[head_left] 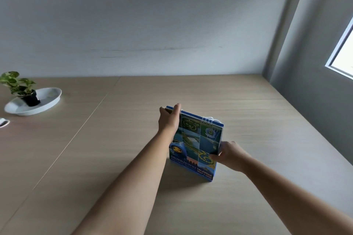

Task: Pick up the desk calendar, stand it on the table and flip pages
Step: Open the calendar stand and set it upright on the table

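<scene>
The desk calendar (pixel 194 145) stands upright on the wooden table (pixel 248 112), a little right of centre. Its cover is blue with aerial photos, a cartoon mascot and white spiral rings along the top. My left hand (pixel 169 120) grips the calendar's top left corner, fingers curled over the top edge. My right hand (pixel 228 153) pinches the right edge of the front cover low down, thumb on the front.
A white shallow dish (pixel 47 99) holding a small potted plant (pixel 19 87) sits at the far left. A small white object (pixel 3 122) lies at the left edge. A wall runs behind the table, and a window (pixel 343 51) is at the right.
</scene>
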`<state>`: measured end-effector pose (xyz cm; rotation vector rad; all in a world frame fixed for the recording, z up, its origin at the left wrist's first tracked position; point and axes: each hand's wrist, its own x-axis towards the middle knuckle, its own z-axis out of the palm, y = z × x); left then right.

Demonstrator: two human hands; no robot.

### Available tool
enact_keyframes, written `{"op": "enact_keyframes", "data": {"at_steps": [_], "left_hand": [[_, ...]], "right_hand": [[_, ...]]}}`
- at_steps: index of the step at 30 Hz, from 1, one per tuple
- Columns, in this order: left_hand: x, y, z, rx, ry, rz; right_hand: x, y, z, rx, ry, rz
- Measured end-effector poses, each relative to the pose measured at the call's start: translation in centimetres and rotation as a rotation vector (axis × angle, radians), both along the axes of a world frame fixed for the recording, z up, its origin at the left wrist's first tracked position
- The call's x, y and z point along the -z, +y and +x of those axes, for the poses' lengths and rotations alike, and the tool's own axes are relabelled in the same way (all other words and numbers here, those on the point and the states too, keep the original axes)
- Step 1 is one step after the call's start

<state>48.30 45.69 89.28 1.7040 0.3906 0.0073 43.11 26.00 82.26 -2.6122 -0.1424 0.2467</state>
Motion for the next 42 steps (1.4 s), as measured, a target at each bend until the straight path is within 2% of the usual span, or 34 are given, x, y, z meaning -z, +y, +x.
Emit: {"op": "enact_keyframes", "data": {"at_steps": [4,6,11,13,20,25,31,34,38,42], "left_hand": [[-0.4,-1.5,0.5,0.04,0.016,-0.022],[-0.4,-2.2,0.8,0.092,0.005,0.019],[-0.6,-1.7,1.9,0.266,0.05,-0.029],[-1.0,-1.7,2.1,0.321,0.065,0.023],[-1.4,-2.7,2.2,0.415,0.051,0.119],[-1.5,-2.5,2.4,0.437,0.102,0.093],[-1.3,-2.7,2.5,0.42,0.15,0.058],[-1.1,-3.9,2.8,0.409,0.133,0.125],[-1.1,-5.9,3.1,0.392,0.107,0.213],[-1.1,-7.3,3.5,0.387,0.134,0.23]], "right_hand": [[1.3,2.0,-0.6,-0.009,0.082,0.002],[1.2,3.2,-1.0,-0.071,0.072,-0.012],[0.8,4.7,-1.8,-0.257,0.095,-0.059],[0.7,4.3,-2.0,-0.271,0.101,-0.045],[0.7,2.9,-2.1,-0.267,-0.034,-0.075],[1.4,2.4,-2.4,-0.284,-0.103,-0.08],[2.9,-0.9,-2.1,-0.15,-0.227,-0.222],[3.4,-2.7,-1.8,-0.148,-0.287,-0.263],[4.2,-3.4,-1.6,-0.056,-0.156,-0.162],[4.6,-3.9,-2.8,0.037,-0.006,-0.3]]}}
